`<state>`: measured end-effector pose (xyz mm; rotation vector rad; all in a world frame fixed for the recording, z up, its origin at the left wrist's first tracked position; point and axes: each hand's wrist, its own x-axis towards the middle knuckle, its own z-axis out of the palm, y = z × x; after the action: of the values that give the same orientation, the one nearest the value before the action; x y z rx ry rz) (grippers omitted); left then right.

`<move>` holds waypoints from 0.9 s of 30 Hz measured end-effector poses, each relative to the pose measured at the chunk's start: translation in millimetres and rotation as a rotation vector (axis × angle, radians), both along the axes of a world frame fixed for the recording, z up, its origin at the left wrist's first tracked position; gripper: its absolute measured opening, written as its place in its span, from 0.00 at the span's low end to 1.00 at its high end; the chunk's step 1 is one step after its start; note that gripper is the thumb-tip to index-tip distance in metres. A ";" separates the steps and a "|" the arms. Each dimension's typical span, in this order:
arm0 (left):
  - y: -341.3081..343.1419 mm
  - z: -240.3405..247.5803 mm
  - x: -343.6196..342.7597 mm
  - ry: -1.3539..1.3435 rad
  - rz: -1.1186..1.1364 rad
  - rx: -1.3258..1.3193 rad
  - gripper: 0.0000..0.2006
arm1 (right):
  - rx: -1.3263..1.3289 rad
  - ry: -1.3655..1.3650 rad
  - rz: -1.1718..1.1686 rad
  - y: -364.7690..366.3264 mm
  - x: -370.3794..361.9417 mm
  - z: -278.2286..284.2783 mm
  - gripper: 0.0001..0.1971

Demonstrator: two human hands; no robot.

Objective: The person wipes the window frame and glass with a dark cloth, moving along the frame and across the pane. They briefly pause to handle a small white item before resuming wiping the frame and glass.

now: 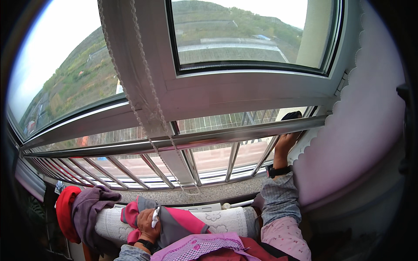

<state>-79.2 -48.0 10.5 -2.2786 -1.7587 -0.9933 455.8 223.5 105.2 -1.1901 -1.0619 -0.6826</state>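
Observation:
My left hand (148, 224), with a dark band at its wrist, is closed at the lower middle. A small crumpled white piece of tissue or cloth (155, 217) sticks out of its fingers. The hand rests on a pink and grey cloth or garment (185, 219), spread over a white lace-patterned cover (228, 220). My right hand (285, 141) reaches behind the shiny metal handrail (244, 131), near the window's lower right corner. The rail hides most of its fingers. A black thing (291, 115), its kind unclear, shows at their end, above the rail.
Metal bars (233, 162) stand below the rail, above a speckled stone sill (217, 187). A beaded blind chain (150, 82) hangs before the window frame (244, 95). A pink scalloped curtain (352, 126) hangs at right. Red cloth (67, 213) and purple cloth (91, 209) lie left.

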 end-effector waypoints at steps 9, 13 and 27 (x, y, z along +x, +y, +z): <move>-0.1 5.0 2.4 0.016 -0.008 -0.013 0.13 | -0.322 -0.477 0.124 -31.3 -5.8 32.3 0.22; 0.2 4.8 2.6 0.018 -0.008 -0.001 0.13 | -0.329 -0.506 0.061 -31.4 7.4 31.2 0.22; 0.6 4.3 2.5 0.007 -0.005 -0.004 0.13 | -0.257 -0.399 0.067 -23.7 -3.2 28.3 0.22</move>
<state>-76.7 -47.3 14.7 -2.2868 -1.7553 -0.9823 452.6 199.8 133.5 -1.2581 -1.5541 -0.7660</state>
